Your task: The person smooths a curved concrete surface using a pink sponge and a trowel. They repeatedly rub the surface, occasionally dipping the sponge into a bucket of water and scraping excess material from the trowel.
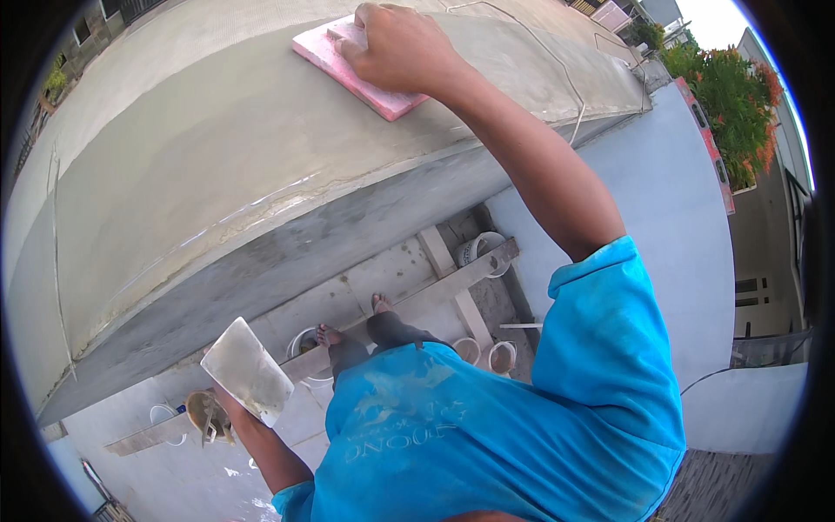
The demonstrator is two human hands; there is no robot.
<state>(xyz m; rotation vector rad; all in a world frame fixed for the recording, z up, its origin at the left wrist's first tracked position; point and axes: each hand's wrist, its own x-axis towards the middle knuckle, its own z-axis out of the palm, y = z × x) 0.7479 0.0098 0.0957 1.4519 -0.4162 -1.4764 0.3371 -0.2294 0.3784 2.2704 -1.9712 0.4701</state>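
Note:
My right hand (396, 48) is closed round the grip of a pink plastering float (380, 94), whose flat face lies on the smooth, damp grey plaster (217, 113) of a slab top. At lower left, my left hand (226, 402) is mostly hidden behind a flat, white rectangular board (248, 370) with grey smears. It appears to grip this board from beneath, held tilted beside my body, away from the plaster. The slab's near edge (287, 202) looks wet and shiny.
My bare feet (380, 303) are beside a wooden plank (452, 280). Below are a white bucket (492, 252), a small pail (503, 357) and a brown bucket (207, 418) with tools. A thin cable (557, 65) crosses the slab at right. A pale blue wall (644, 226) rises beyond.

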